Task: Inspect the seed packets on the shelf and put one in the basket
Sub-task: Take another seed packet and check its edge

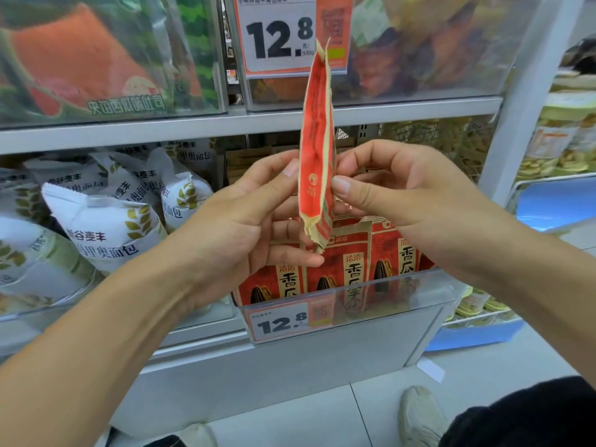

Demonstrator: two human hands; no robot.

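Note:
A red and cream seed packet [316, 133] stands upright in front of me, turned edge-on so only its narrow side shows. My left hand [248, 221] pinches its lower left edge with thumb and fingers. My right hand [396, 191] pinches its right edge at about the same height. Behind and below the hands, several more red seed packets [351, 262] stand in a row in a clear-fronted shelf bin [354, 304]. No basket is in view.
White bread bags [106, 227] fill the shelf to the left. Price tags reading 12.8 hang above [279, 37] and on the bin front [280, 324]. Clear bins with snacks sit on the upper shelf [251, 121]. My shoe [422, 417] rests on the tiled floor.

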